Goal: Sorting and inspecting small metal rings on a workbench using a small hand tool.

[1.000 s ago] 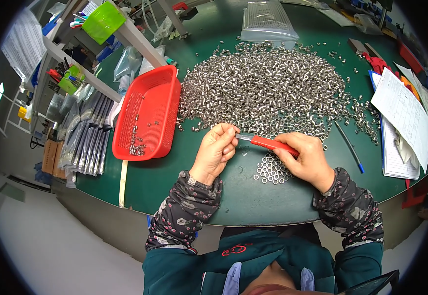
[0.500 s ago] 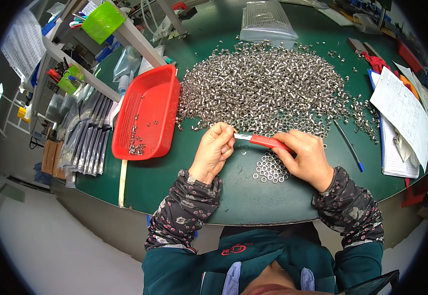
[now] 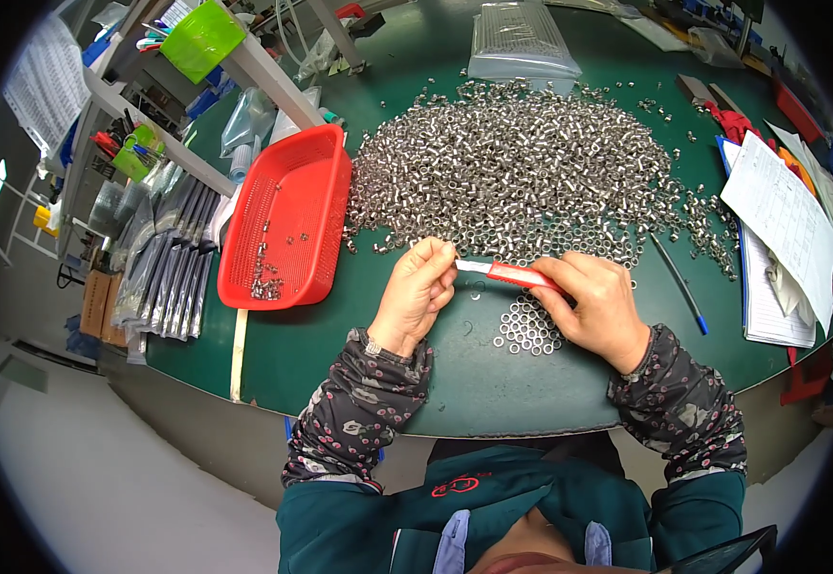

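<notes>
My right hand (image 3: 593, 304) grips the red handle of a utility knife (image 3: 522, 275), its pale blade pointing left. The blade's tip meets the closed fingers of my left hand (image 3: 416, 292), where thumb and forefinger pinch something too small to make out. Beyond both hands spreads a big heap of small shiny metal rings (image 3: 512, 163). Below the knife, a small group of metal rings (image 3: 528, 325) lies flat on the green table (image 3: 455, 392), close to my right hand. A thin curled shaving (image 3: 468, 327) rests on the table between the hands.
At the left stands a red perforated basket (image 3: 287, 220) with a few metal pieces inside. A blue-capped pen (image 3: 680, 287) lies on the right, near papers on a clipboard (image 3: 780, 230). Bagged dark parts (image 3: 173, 258) are stacked far left. A clear plastic bag (image 3: 522, 43) sits behind the heap.
Almost nothing differs. The knife and both hands hold nearly the same place, with only a slight shift of the knife's angle.
</notes>
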Demonstrator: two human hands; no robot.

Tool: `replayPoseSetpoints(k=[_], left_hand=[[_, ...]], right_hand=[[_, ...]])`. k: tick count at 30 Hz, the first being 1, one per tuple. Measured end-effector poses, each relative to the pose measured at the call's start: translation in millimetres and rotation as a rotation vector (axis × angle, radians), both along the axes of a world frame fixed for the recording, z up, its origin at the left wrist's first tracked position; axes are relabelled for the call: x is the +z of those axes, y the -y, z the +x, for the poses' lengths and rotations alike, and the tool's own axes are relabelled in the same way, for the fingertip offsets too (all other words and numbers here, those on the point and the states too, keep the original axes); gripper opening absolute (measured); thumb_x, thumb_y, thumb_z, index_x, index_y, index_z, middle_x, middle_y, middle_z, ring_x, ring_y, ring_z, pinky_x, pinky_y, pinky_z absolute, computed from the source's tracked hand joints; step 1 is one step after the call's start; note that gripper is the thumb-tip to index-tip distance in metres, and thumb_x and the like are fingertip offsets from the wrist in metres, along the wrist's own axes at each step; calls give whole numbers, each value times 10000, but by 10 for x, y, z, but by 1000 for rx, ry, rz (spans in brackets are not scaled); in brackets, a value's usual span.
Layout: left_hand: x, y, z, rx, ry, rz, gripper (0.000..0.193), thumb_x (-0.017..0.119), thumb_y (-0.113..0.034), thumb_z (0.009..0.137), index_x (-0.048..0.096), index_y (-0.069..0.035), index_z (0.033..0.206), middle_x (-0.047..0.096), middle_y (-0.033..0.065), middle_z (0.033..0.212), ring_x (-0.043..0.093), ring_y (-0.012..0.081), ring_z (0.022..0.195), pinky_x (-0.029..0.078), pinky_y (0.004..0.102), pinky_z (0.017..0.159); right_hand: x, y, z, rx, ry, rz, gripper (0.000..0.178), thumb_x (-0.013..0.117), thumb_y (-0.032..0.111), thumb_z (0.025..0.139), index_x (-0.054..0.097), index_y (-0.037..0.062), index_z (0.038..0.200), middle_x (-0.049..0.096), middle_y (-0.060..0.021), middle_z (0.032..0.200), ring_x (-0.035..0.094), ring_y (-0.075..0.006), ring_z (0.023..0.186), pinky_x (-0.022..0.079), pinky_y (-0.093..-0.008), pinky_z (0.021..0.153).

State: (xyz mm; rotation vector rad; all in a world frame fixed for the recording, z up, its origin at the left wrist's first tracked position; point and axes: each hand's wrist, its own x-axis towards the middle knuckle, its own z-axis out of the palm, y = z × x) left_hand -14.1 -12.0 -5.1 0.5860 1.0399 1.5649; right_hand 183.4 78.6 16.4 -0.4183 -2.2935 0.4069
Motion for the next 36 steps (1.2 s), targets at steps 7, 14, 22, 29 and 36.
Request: replayPoseSetpoints(k=[7,14,22,29,36], left_hand=[[35,1,13,9,-20,-27,154,500,-157,844,465,-77,717,408,-31,555,276,5,405,217,135,331],[28,-1,16,20,-28,-48,188,496,-172,847,460,-80,688,407,-31,545,279,7,398,215,137,323],[43,7,36,7,-64,-59,229,441,-228,875,464,-73,707,370,-30,522,254,15,399,212,138,329],[32,-12,46,10,-60,-61,279,420,-284,882,461,-75,703,365,-32,527,254,14,415,216,139,336],[61,-7,77,18,-88,-96,279,415,-278,884,454,-75,697,349,-39,518,247,15,411,209,142,331]], right_hand=[[-6,-5,2,-1,-9,53,180,643,147,654,583,65,802,487,-48,587,520,-207,507,402,-315,441],[-13,-4,3,-7,12,77,191,646,155,652,582,64,808,476,-47,585,517,-203,508,401,-312,445],[-8,-4,5,35,-16,2,184,639,107,651,588,50,818,482,-65,578,494,-221,493,389,-316,448],[-73,-29,10,95,-50,-348,162,618,156,700,598,35,807,581,-101,668,566,-235,549,439,-302,487],[-83,-35,12,100,25,-460,163,603,173,715,602,44,816,585,-104,673,570,-239,559,441,-312,501]])
